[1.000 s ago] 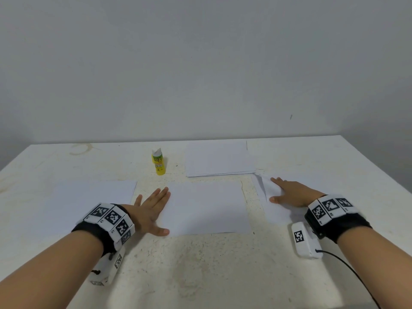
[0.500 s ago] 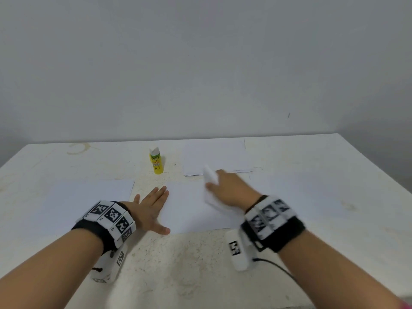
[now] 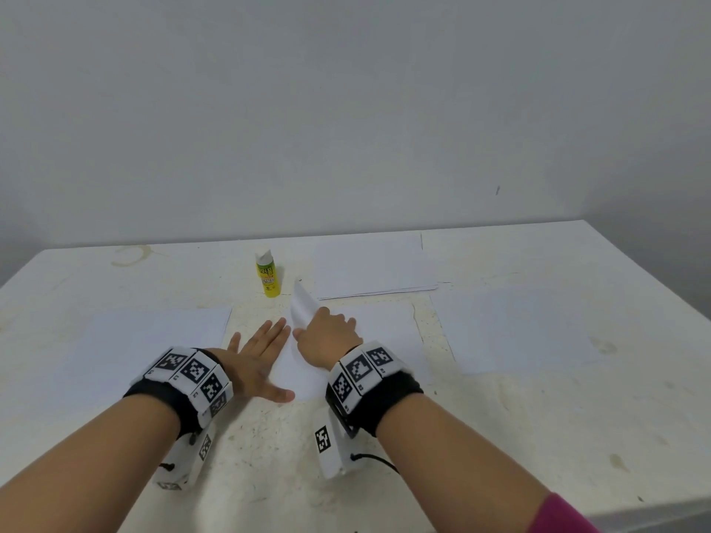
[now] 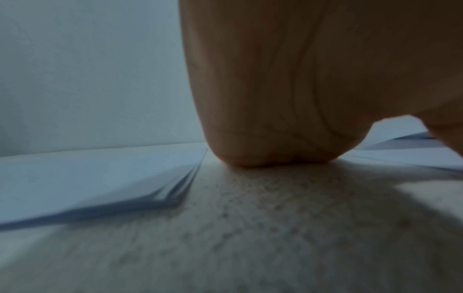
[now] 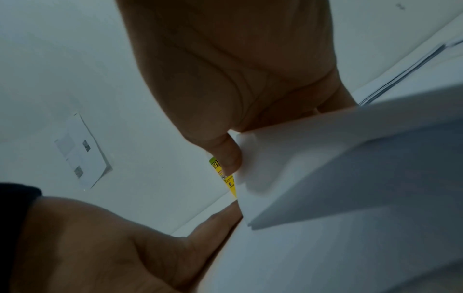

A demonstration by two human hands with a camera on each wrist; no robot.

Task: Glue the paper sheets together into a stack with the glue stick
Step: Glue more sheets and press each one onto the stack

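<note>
My right hand (image 3: 327, 328) pinches a white paper sheet (image 3: 303, 307) by its edge and holds it over the centre sheet (image 3: 388, 332); one corner sticks up past the fingers. In the right wrist view the thumb (image 5: 229, 158) presses on that held sheet (image 5: 313, 158). My left hand (image 3: 265, 346) lies flat and open on the centre sheet's left edge, just beside the right hand. The yellow glue stick (image 3: 268, 277) stands upright behind both hands, with its cap on, and it shows partly behind the thumb as the glue stick (image 5: 231, 186).
A paper stack (image 3: 373, 265) lies at the back, right of the glue stick. A sheet (image 3: 154, 340) lies at the left and another sheet (image 3: 515, 328) at the right. The white table (image 3: 423, 455) ends at a wall behind; its right edge is near.
My right hand lifted a sheet from the right pile and carried it left over the centre sheet, up beside the left hand. The left hand stayed put.
</note>
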